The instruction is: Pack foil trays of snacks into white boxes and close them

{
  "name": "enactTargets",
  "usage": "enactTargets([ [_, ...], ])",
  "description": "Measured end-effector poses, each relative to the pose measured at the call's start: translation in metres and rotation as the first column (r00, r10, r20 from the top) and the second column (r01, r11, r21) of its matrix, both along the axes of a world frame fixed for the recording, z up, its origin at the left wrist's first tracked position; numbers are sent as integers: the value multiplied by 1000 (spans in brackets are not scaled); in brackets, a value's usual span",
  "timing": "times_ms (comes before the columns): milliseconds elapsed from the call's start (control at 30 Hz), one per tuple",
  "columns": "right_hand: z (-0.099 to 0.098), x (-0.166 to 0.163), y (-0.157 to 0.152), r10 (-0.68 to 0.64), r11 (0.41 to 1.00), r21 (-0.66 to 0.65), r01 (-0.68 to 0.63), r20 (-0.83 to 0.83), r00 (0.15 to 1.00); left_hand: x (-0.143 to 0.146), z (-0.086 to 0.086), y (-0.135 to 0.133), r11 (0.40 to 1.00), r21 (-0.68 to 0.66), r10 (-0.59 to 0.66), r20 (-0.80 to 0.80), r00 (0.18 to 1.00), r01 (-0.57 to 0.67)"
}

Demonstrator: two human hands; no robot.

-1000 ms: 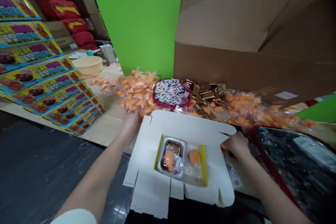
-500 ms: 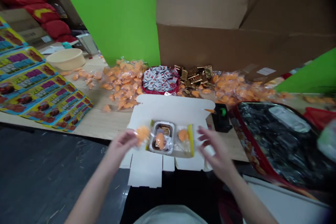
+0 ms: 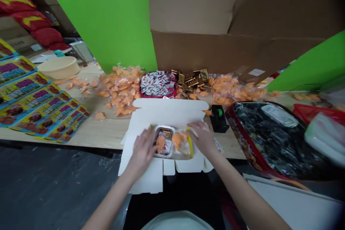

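Observation:
An unfolded white carton (image 3: pixel 167 109) lies before me with its flaps spread. On it sits a small yellow-edged box (image 3: pixel 191 149). A clear-lidded foil tray (image 3: pixel 163 155) fills the box's left part, and a bagged orange piece (image 3: pixel 160 143) lies over that tray. Another bagged orange piece (image 3: pixel 176 140) rests in the right part beside a partly covered one. My left hand (image 3: pixel 142 150) is at the box's left side, fingers apart, holding nothing I can see. My right hand (image 3: pixel 202 137) has thumb and fingers on the yellow right edge, seemingly pinching it.
Behind the carton are bagged orange pieces (image 3: pixel 122 90), a red tray of white sachets (image 3: pixel 158 84) and gold-wrapped packets (image 3: pixel 192 80). Printed yellow-blue cartons (image 3: pixel 45 111) lean at left. A black tape dispenser (image 3: pixel 219 122) and a large tray of clear plastic (image 3: pixel 265 140) stand right.
The orange packet that was in my left hand now lies in the box's right part. My left hand has moved to the box's left side, and my right hand has closed in on its right edge.

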State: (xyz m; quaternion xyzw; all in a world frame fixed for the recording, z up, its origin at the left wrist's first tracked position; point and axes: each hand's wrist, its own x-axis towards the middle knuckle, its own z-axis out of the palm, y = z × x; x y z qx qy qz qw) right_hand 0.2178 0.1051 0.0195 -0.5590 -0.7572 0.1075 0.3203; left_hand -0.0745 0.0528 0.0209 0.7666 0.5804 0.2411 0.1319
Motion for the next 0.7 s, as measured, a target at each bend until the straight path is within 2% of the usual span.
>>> enactTargets([
  [67, 13, 20, 12, -230, 971, 47, 234, -78, 970, -23, 8, 28, 973, 105, 187, 168, 968, -206],
  [100, 22, 30, 20, -300, 952, 32, 304, -100, 949, -34, 16, 46, 952, 126, 244, 234, 941, -279],
  [133, 33, 37, 30, -308, 951, -12, 308, -96, 946, -42, 25, 64, 956, 108, 240, 249, 938, -273],
  [200, 54, 42, 47, -149, 970, -197, 140, -31, 988, -47, 43, 96, 985, -18, 175, 164, 971, -174],
  [267, 71, 30, 54, 74, 909, -411, -66, 5, 997, -36, 57, 115, 982, -160, 110, 71, 991, -97],
  [300, 75, 21, 52, 134, 878, -464, -117, 4, 991, -27, 61, 117, 975, -205, 99, 45, 994, -88],
  [333, 76, 10, 46, 148, 873, -469, -131, 1, 989, -17, 63, 114, 970, -226, 99, 36, 994, -88],
  [433, 59, -11, 10, 114, 933, -336, -127, -59, 992, 1, 56, 84, 971, -221, 100, 40, 994, -88],
  [533, 21, -4, -35, 173, 957, -211, -198, -131, 976, -7, 37, 38, 979, -203, -25, 52, 998, 35],
  [600, -7, 13, -60, 261, 949, -162, -271, -82, 962, -20, 19, 8, 972, -166, -170, -6, 985, 167],
  [700, -44, 36, -85, 342, 935, -130, -329, 93, 935, -37, -12, -26, 944, -94, -330, -220, 918, 317],
])
